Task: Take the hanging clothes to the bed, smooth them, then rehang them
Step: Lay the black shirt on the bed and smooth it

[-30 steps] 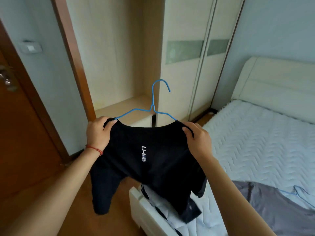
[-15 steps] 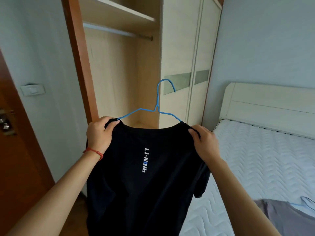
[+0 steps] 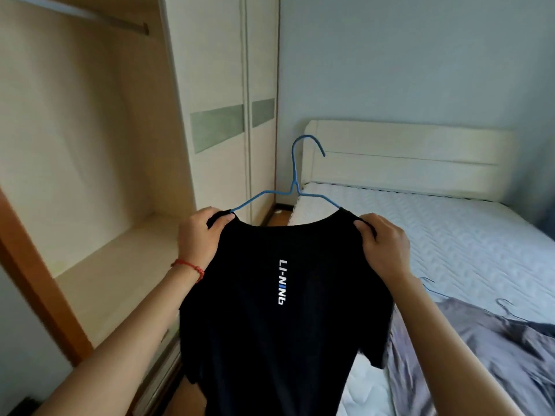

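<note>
Hands, your left (image 3: 199,237) and right (image 3: 383,246), pinch the smooth black shirt (image 3: 270,340) by its shoulders on a thin blue wire hanger (image 3: 295,187), hem cut off below.

Bare forearms, no sleeves; red cord bracelet (image 3: 188,266) (left wrist, beaded).

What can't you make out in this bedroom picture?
- Black T-shirt: hem cut off by the head view's bottom edge.
- Blue hanger: its shoulders hidden inside the shirt.
- Grey garment on the bed: type unclear, partly behind the right arm.
- Closet rod: cut off at the top edge.
</note>
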Demonstrator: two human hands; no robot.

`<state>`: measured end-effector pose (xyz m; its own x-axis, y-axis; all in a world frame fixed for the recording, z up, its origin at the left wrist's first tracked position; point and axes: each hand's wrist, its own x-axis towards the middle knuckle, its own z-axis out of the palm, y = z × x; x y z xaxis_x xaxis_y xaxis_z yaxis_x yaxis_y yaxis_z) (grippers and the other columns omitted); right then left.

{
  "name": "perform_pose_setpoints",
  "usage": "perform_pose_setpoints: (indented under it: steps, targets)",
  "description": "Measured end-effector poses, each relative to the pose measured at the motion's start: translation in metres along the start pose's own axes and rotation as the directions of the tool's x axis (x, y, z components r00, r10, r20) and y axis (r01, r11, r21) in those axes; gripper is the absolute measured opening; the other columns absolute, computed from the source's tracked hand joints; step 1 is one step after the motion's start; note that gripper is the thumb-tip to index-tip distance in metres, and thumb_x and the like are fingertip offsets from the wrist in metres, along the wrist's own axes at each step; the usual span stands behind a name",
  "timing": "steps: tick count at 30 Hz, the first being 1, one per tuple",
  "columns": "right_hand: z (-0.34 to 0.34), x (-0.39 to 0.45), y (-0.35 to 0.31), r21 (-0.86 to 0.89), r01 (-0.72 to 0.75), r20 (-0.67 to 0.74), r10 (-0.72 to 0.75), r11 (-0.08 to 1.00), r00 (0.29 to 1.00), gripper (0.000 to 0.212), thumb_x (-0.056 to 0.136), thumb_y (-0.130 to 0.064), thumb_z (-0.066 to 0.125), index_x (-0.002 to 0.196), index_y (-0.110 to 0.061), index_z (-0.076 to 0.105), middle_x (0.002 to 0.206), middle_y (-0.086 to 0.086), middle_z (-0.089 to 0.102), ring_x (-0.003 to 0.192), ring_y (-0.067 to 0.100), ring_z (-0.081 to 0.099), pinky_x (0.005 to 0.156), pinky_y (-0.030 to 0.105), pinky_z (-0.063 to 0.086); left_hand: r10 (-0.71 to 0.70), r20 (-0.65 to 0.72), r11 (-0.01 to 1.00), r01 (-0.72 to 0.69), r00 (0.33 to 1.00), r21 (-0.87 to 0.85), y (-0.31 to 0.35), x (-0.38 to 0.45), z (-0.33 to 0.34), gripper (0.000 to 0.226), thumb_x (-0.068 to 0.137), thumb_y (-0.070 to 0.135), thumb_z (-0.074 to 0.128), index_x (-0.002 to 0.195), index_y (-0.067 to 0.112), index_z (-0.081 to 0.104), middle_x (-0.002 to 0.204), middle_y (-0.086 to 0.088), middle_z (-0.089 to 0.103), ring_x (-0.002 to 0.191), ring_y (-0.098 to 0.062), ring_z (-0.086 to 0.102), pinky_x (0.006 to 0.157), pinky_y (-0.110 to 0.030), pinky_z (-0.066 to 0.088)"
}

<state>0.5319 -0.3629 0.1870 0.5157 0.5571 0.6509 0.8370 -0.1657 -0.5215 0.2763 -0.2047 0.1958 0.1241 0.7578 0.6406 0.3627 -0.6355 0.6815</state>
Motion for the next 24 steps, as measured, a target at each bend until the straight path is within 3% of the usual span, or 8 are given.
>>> perform_pose_setpoints:
  steps: [3,6,8,10,13,17,20,24]
  targets:
    - [0.006,0.017,0.031,-0.041,-0.047,0.015,0.048,0.998,0.999,0.016,0.091,-0.019,0.053,0.092,-0.012,0.067,0.090,0.006,0.069,0.082,0.028,0.062,0.067,0.030,0.039,0.063,0.060,0.998,-0.064,0.996,0.006,0.001,0.010,0.049,0.017,0.081,0.017,0.066,0.084,0.002,0.071,0.079,-0.014,0.072,0.074,-0.027,0.065,0.069,-0.034,0.051]
    - [0.018,0.042,0.063,-0.005,-0.073,0.063,0.073,0.997,0.995,0.017,0.091,-0.019,0.052,0.094,-0.013,0.068,0.093,0.005,0.070,0.086,0.026,0.062,0.074,0.034,0.045,0.106,0.103,0.994,-0.109,0.989,0.020,-0.003,0.026,0.096,0.017,0.080,0.015,0.067,0.080,-0.002,0.071,0.076,-0.017,0.071,0.072,-0.028,0.065,0.069,-0.039,0.053]
    - [0.027,0.059,0.082,0.041,-0.088,0.134,0.082,0.995,0.988,0.017,0.091,-0.022,0.052,0.099,-0.016,0.067,0.094,0.000,0.068,0.086,0.019,0.060,0.076,0.031,0.044,0.072,0.130,0.997,-0.075,0.989,0.019,-0.007,0.036,0.122,0.018,0.080,0.015,0.068,0.079,-0.002,0.071,0.076,-0.016,0.071,0.071,-0.027,0.064,0.068,-0.031,0.050]
    - [0.039,0.075,0.101,0.083,-0.102,0.218,0.082,0.991,0.972,0.019,0.091,-0.029,0.052,0.106,-0.024,0.065,0.086,-0.007,0.064,0.081,0.010,0.057,0.073,0.025,0.041,0.030,0.181,0.999,-0.031,0.983,0.006,-0.010,0.045,0.154,0.015,0.079,0.014,0.068,0.081,0.000,0.072,0.078,-0.014,0.072,0.071,-0.020,0.062,0.063,-0.012,0.043]
    - [0.064,0.093,0.132,0.087,-0.138,0.304,0.106,0.987,0.947,0.017,0.092,-0.029,0.052,0.099,-0.024,0.067,0.079,-0.010,0.062,0.076,0.011,0.057,0.071,0.025,0.043,-0.028,0.257,1.000,0.029,0.966,-0.001,-0.020,0.053,0.198,0.015,0.078,0.014,0.069,0.084,0.001,0.073,0.079,-0.011,0.072,0.070,-0.015,0.059,0.063,0.002,0.039]
    - [0.095,0.093,0.188,0.027,-0.247,0.394,0.217,0.969,0.893,0.019,0.092,-0.024,0.051,0.084,-0.019,0.067,0.082,-0.005,0.065,0.083,0.018,0.061,0.074,0.032,0.046,-0.169,0.317,0.985,0.167,0.933,0.034,-0.051,0.050,0.244,0.015,0.079,0.017,0.068,0.084,0.004,0.073,0.070,-0.003,0.066,0.066,-0.010,0.058,0.059,-0.001,0.040]
    - [0.115,0.083,0.224,-0.026,-0.301,0.466,0.278,0.953,0.840,0.019,0.093,-0.025,0.050,0.086,-0.018,0.066,0.086,-0.002,0.066,0.083,0.018,0.060,0.075,0.031,0.046,-0.248,0.393,0.968,0.240,0.885,0.070,-0.074,0.042,0.273,0.014,0.080,0.018,0.067,0.086,0.006,0.073,0.071,0.004,0.065,0.069,-0.008,0.059,0.061,-0.005,0.042]
    - [0.137,0.069,0.267,-0.080,-0.352,0.487,0.345,0.932,0.803,0.017,0.093,-0.023,0.052,0.095,-0.015,0.067,0.086,-0.002,0.062,0.083,0.016,0.059,0.075,0.027,0.044,-0.296,0.434,0.955,0.281,0.851,0.101,-0.105,0.037,0.312,0.012,0.079,0.016,0.068,0.084,0.006,0.073,0.067,0.009,0.062,0.066,-0.003,0.059,0.062,0.001,0.041]
